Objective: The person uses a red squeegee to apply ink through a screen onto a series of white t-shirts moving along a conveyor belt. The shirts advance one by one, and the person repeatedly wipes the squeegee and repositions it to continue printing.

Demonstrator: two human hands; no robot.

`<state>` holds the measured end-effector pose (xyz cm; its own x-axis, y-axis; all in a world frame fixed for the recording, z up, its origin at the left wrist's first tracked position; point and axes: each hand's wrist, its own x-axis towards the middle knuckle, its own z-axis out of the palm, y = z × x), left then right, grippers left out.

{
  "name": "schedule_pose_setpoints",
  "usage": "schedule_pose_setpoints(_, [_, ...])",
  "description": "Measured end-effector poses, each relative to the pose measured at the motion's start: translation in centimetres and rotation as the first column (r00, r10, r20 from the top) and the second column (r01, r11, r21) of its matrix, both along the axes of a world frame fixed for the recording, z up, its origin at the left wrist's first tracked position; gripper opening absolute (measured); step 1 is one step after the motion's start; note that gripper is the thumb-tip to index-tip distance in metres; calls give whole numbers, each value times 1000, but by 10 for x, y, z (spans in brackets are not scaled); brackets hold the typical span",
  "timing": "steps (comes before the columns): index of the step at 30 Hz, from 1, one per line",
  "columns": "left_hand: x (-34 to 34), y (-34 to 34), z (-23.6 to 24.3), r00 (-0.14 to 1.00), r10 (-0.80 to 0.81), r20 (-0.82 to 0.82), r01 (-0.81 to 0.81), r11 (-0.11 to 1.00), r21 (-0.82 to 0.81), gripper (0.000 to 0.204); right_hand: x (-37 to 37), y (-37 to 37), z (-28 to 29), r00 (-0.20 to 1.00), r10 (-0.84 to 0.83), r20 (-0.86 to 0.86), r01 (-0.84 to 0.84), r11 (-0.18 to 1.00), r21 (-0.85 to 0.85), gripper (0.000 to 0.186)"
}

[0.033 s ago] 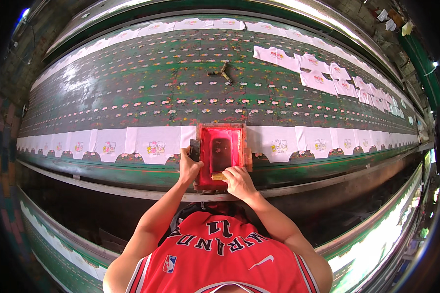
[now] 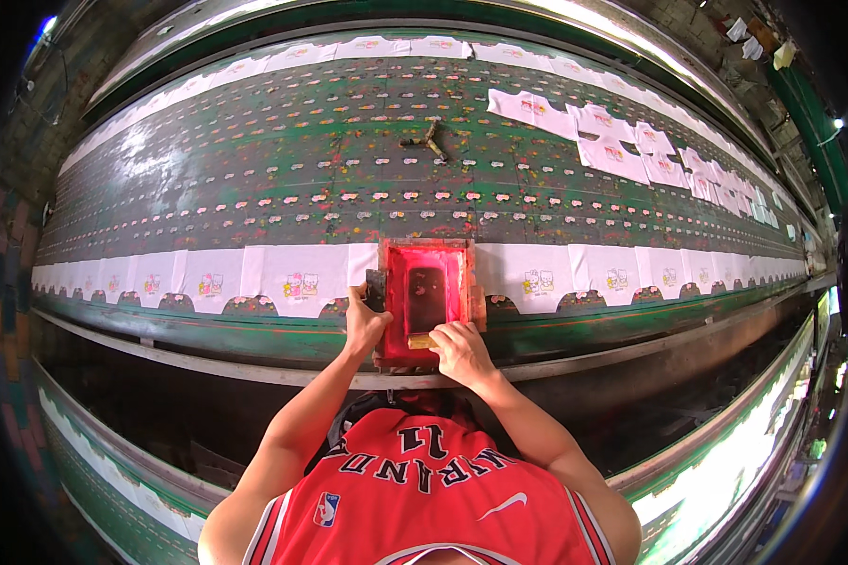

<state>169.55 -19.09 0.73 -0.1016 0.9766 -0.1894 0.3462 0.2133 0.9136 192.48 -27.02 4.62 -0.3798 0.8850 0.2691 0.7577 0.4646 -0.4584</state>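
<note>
A red screen-printing frame (image 2: pixel 396 259) lies on the row of white fabric pieces (image 2: pixel 523 259) along the table's near edge. A dark open patch sits inside its red border. My left hand (image 2: pixel 367 320) is closed on a dark block (image 2: pixel 376 281) at the frame's left side. My right hand (image 2: pixel 460 350) grips a yellow squeegee (image 2: pixel 420 341) at the lower part of the screen's inside. Printed cartoon pictures show on the fabric pieces to either side. Whatever lies directly under the frame is hidden.
The long green-grey table (image 2: pixel 254 141) carries small printed marks. A branched brownish object (image 2: pixel 430 143) lies mid-table, white shirt pieces (image 2: pixel 612 155) lie at the right, and another white row runs along the far edge. A metal rail (image 2: pixel 254 372) crosses the near side.
</note>
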Motion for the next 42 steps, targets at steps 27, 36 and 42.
schedule_pose_setpoints(27, [-2, 10, -14, 999, -42, 10, 41, 999, 33, 83, 5, 135, -31, 983, -178, 35, 176, 982, 68, 20])
schedule_pose_setpoints(36, [-1, 8, -6, 998, -49, 31, 47, 998, 42, 80, -11, -8, -9, 984, -112, 140, 109, 994, 30, 25])
schedule_pose_setpoints(42, [5, 8, 7, 999, -33, 41, 32, 999, 23, 77, 10, -24, 6, 998, -22, -60, 19, 999, -50, 59])
